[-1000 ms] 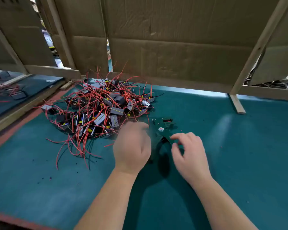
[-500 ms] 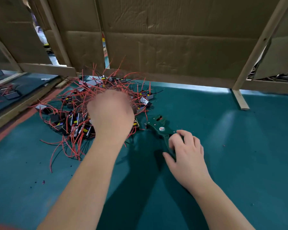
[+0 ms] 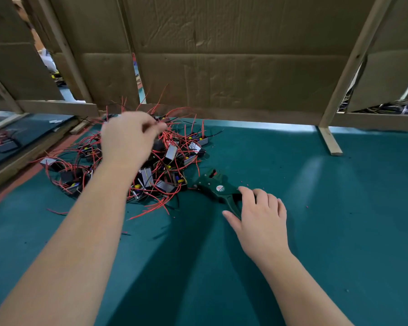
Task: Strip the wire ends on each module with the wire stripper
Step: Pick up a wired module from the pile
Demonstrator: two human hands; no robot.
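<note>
A heap of small grey modules (image 3: 149, 177) with tangled red wires (image 3: 181, 135) lies on the green mat, left of centre. My left hand (image 3: 127, 140) reaches over the back of the heap, fingers curled, and its thumb and fingertips pinch some red wires at the top. The dark green wire stripper (image 3: 216, 187) lies flat on the mat just right of the heap, jaws toward the modules. My right hand (image 3: 259, 215) covers its handles, with fingers over the top and the thumb on the near side. The handles are mostly hidden.
A cardboard wall on a wooden frame (image 3: 222, 67) closes off the back of the green mat (image 3: 339, 208). A wooden foot (image 3: 330, 142) sticks out onto the mat at the right. Another mat with more wired parts (image 3: 3, 140) lies beyond a wooden rail at the left.
My left hand has moved from beside the stripper up and back over the heap to the wires at its top. My right hand has stayed on the stripper's handles.
</note>
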